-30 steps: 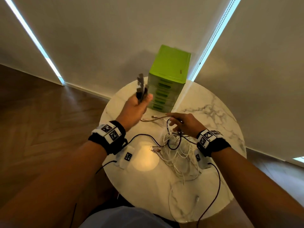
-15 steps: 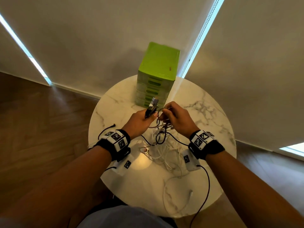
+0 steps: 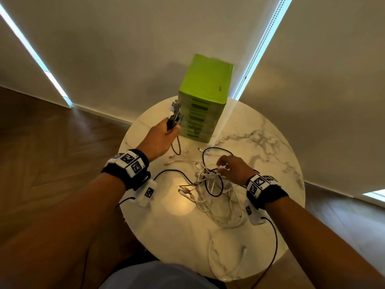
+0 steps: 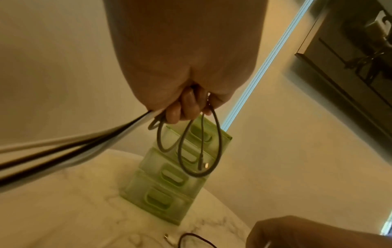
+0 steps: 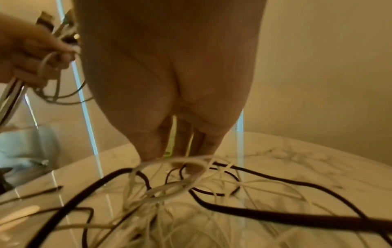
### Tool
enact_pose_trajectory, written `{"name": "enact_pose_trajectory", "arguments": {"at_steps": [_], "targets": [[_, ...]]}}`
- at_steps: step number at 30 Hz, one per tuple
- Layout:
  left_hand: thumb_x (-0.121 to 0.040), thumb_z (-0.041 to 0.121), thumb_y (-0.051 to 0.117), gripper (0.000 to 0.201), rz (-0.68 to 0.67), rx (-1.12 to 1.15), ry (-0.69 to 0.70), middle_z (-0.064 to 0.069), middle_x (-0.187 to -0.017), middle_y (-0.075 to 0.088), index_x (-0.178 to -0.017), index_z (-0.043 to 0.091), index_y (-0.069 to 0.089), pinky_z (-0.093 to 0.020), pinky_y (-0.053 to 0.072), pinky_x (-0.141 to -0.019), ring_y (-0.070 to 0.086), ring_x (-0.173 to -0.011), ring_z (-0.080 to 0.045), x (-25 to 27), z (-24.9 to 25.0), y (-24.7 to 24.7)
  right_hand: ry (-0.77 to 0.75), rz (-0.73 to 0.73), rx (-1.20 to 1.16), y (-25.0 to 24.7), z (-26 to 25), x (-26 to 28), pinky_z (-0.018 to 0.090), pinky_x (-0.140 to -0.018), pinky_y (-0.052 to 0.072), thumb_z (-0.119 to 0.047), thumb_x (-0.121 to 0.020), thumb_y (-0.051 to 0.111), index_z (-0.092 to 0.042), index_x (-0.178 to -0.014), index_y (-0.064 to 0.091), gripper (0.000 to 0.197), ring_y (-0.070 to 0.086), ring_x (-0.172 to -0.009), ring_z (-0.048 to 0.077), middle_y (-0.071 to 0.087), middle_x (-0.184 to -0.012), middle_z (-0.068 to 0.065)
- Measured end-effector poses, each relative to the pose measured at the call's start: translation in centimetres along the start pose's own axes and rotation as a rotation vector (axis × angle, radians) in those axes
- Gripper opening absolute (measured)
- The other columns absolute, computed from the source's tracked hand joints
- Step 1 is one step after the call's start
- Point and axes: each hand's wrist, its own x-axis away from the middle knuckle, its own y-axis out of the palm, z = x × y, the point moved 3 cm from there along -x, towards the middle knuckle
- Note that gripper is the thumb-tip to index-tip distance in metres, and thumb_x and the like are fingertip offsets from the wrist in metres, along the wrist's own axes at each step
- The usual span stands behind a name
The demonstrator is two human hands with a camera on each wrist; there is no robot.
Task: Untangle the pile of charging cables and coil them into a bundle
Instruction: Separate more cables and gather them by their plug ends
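Observation:
My left hand is raised near the green drawers and grips a gathered bundle of cables, plugs sticking up. Dark loops of that bundle hang below the curled fingers. A tangled pile of white and black cables lies on the round marble table. My right hand reaches down into the pile's far side and pinches a white cable. In the right wrist view its fingers point down into the tangle.
A green drawer unit stands at the table's far edge, just right of my left hand. A loose white cable loop lies near the front edge. Dark wires from the wrist cameras trail off the table. Wooden floor surrounds it.
My left hand has moved up and left, away from the right hand, carrying the bundle. My right hand has dropped back onto the pile.

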Motion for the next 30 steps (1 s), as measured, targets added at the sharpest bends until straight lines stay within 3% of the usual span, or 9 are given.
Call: {"name": "enact_pose_trajectory", "arguments": {"at_steps": [5,8,11,14,19,21,23,27,30], "targets": [[-0.102,0.035,0.055,0.016,-0.090,-0.125,-0.002,0.005,-0.082,0.062,-0.103,0.019,0.058,-0.020,0.041,-0.065,0.056,-0.075,-0.008,1.1,-1.1,-1.0,-0.212,0.358,-0.059,-4.0,-6.5,-1.4,0.045,-0.092,0.050,-0.021,-0.092,0.068,-0.014,-0.129,0.053,0.041,0.060,-0.105,0.027,0.049,-0.131,0.009],[-0.102,0.031,0.055,0.018,-0.135,-0.130,0.020,0.001,-0.082,0.062,-0.103,0.014,0.061,-0.027,0.041,-0.065,0.055,-0.074,-0.013,2.2,-1.3,-0.9,-0.360,0.160,-0.206,-3.8,-12.2,-2.2,0.034,-0.086,0.055,-0.020,-0.094,0.068,-0.017,-0.141,0.042,0.054,0.067,-0.093,0.016,0.052,-0.139,0.008],[-0.102,0.031,0.055,0.019,-0.104,-0.114,0.013,0.005,-0.074,0.058,-0.104,0.014,0.062,-0.027,0.042,-0.063,0.052,-0.068,-0.010,3.4,-1.4,-2.0,-0.367,0.144,-0.235,-2.3,-15.3,-3.0,0.034,-0.079,0.056,-0.021,-0.097,0.064,-0.018,-0.138,0.042,0.047,0.069,-0.089,0.018,0.067,-0.122,0.008],[-0.102,0.038,0.054,0.022,0.001,-0.063,-0.050,0.000,-0.083,0.065,-0.105,0.017,0.061,-0.029,0.049,-0.073,0.059,-0.079,-0.018,4.2,-3.0,-4.5,-0.297,0.156,-0.333,-1.3,-16.5,-3.9,0.042,-0.069,0.061,-0.010,-0.100,0.055,-0.014,-0.132,0.046,0.034,0.067,-0.077,0.016,0.069,-0.098,0.008],[-0.103,0.037,0.052,0.023,0.273,0.150,-0.141,-0.001,-0.080,0.065,-0.100,0.018,0.065,-0.027,0.052,-0.074,0.057,-0.069,-0.008,6.3,-6.0,-10.9,-0.297,0.029,-0.294,0.8,-18.4,-5.5,0.030,-0.061,0.060,-0.003,-0.100,0.051,-0.017,-0.109,0.055,0.017,0.070,-0.070,0.021,0.068,-0.092,0.004],[-0.103,0.032,0.054,0.022,0.353,0.266,-0.186,0.014,-0.059,0.055,-0.085,0.023,0.062,-0.019,0.043,-0.058,0.048,-0.053,0.001,7.2,-6.8,-13.2,-0.336,-0.016,-0.286,2.1,-20.3,-5.5,0.030,-0.065,0.060,-0.012,-0.102,0.052,-0.017,-0.101,0.057,0.007,0.072,-0.066,0.016,0.074,-0.093,0.002],[-0.103,0.034,0.055,0.023,0.415,0.336,-0.198,0.013,-0.056,0.045,-0.081,0.027,0.062,-0.023,0.036,-0.055,0.042,-0.052,-0.001,8.0,-7.6,-15.2,-0.362,-0.090,-0.258,4.4,-22.7,-5.1,0.026,-0.070,0.057,-0.020,-0.102,0.055,-0.018,-0.098,0.058,0.005,0.073,-0.069,0.010,0.076,-0.094,0.002],[-0.101,0.043,0.055,0.034,0.455,0.317,-0.181,0.006,-0.064,0.042,-0.098,0.012,0.069,-0.025,0.036,-0.056,0.042,-0.057,-0.008,9.8,-8.5,-18.5,-0.476,-0.271,-0.102,11.1,-26.1,-4.0,0.029,-0.078,0.052,-0.023,-0.096,0.066,-0.015,-0.100,0.071,0.011,0.071,-0.085,0.019,0.075,-0.099,0.006],[-0.102,0.042,0.054,0.035,0.405,0.243,-0.183,0.005,-0.068,0.046,-0.113,0.014,0.072,-0.025,0.036,-0.062,0.045,-0.060,-0.006,10.8,-9.2,-19.3,-0.514,-0.466,0.067,15.7,-27.0,-2.8,0.035,-0.089,0.053,-0.026,-0.093,0.070,-0.018,-0.125,0.069,0.033,0.068,-0.100,0.023,0.071,-0.118,0.008]]}}
